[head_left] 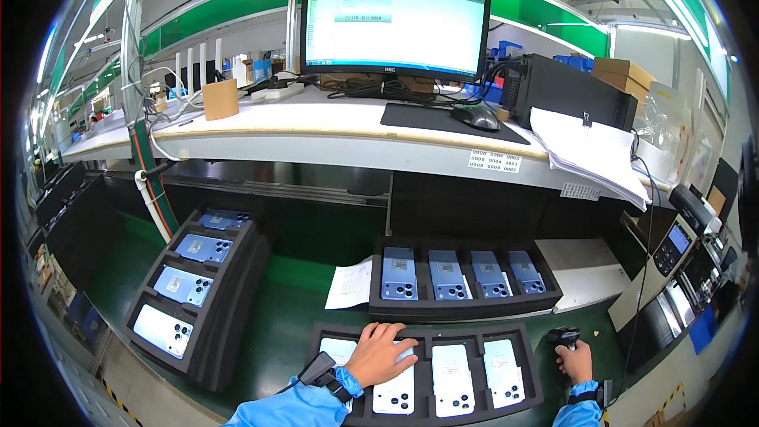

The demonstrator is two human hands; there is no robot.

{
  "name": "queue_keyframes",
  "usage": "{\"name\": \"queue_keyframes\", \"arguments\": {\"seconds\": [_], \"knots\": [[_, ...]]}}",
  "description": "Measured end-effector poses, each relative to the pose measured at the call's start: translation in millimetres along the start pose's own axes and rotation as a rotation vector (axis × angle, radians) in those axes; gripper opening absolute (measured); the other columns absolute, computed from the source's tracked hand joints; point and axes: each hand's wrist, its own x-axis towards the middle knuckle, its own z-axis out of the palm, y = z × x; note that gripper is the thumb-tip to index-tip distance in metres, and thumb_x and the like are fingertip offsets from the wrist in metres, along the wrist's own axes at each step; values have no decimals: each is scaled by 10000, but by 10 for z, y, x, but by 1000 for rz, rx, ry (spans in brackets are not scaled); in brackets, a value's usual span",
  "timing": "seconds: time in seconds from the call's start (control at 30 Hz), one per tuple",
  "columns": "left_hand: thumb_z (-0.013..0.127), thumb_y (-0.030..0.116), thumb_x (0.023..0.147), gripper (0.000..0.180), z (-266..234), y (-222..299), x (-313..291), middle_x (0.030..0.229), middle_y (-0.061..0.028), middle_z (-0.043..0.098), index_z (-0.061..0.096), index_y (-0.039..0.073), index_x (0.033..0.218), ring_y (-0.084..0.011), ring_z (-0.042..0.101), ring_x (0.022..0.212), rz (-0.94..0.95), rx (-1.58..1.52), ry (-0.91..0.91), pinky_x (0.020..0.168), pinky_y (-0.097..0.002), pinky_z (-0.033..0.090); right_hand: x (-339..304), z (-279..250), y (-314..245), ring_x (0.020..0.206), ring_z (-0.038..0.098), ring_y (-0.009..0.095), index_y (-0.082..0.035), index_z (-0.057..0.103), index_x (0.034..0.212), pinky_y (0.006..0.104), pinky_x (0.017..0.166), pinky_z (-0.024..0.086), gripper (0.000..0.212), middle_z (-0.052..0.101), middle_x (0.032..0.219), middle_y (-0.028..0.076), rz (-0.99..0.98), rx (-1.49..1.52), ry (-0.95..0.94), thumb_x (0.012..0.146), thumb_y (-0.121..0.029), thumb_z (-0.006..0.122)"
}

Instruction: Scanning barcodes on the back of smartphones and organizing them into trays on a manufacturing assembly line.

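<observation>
My left hand (382,357) rests over the near black foam tray (424,341), its fingers apart across the upper ends of two phones. Below the fingers shows a white phone (394,394), back side up with its camera lenses at the lower end. Two more pale phones, one in the middle (452,379) and one at the right (504,372), lie in their slots. Part of the leftmost phone (338,350) is hidden by my hand. To the right of this tray, my right hand (577,362) is closed around a black handheld scanner (564,337).
A second foam tray (466,307) with blue phones sits behind; another (207,348) stands at the left. A paper sheet (348,285) lies between them. Above is a shelf with a monitor (395,28), mouse (474,116) and papers (585,146). A printer-like machine (660,261) stands right.
</observation>
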Motion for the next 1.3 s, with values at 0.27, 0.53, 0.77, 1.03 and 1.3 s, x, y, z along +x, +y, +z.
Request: {"name": "queue_keyframes", "arguments": {"seconds": [0.27,0.53,0.77,1.03,1.3], "knots": [[635,413,981,359,28,-20,-16,1377,-197,552,730,157,1214,-368,451,1341,-20,2,5,1146,-503,277,-34,23,-26,499,606,143,15,681,956,300,454,478,186,676,672,76,8,-9,-7,829,-108,740],[697,341,910,292,-4,-38,96,1206,-144,608,631,80,1022,-345,557,1177,-52,-338,218,1037,-466,370,-30,11,-77,499,587,132,3,677,968,296,453,460,206,652,658,57,5,20,-8,827,-139,728],[710,133,807,191,14,-83,146,1063,-134,668,570,61,916,-363,617,1019,-88,-544,340,920,-442,451,-63,-18,-127,513,581,131,0,663,997,288,457,456,230,648,677,59,26,-31,-12,861,-171,733],[679,64,806,170,-48,-66,142,1058,-140,654,547,41,910,-302,619,993,-120,-579,311,938,-393,451,-99,-1,-174,542,588,111,15,693,1007,277,494,465,261,671,700,47,43,-47,-5,857,-193,742],[675,79,806,159,-50,-48,131,1055,-128,654,564,41,912,-297,614,1002,-152,-568,291,957,-389,437,-116,0,-207,543,581,105,-1,692,1009,270,497,462,257,671,702,44,48,-45,2,851,-196,749]]}}
